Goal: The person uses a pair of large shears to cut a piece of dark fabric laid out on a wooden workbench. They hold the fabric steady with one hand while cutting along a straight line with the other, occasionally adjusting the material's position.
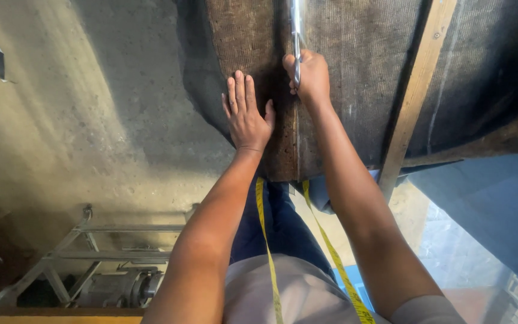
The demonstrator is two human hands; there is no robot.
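The person looks down at a sheet of coarse brown-grey felt-like matting spread over a work surface. All places here are given from the long shiny metal scissors.

The right hand is closed around the scissors at their near end. The fingers wrap the handle, and the bright blades run straight away from the person toward the top edge of the view. The long axis of the tool lies along a dark line in the matting, which looks like a cut or seam reaching back from the scissors to the near edge of the sheet. Whether the blades are parted or closed cannot be told, since only a narrow strip of metal shows.

The left hand lies just to the left of the scissors and a little nearer the person. It is flat and palm down on the darker brown strip of matting, with fingers spread wide and holding nothing. Its thumb points toward the scissors and comes close to the right hand without touching it. The right hand is therefore the one on the tool, and the left presses the material beside the line.

Right of the scissors, well apart, a pale wooden batten crosses the matting at a slant. Nearer the person than the scissors, a yellow measuring tape hangs in two strands over a light shirt. Far to the left and below, a grey metal frame with a motor stands on the concrete floor.
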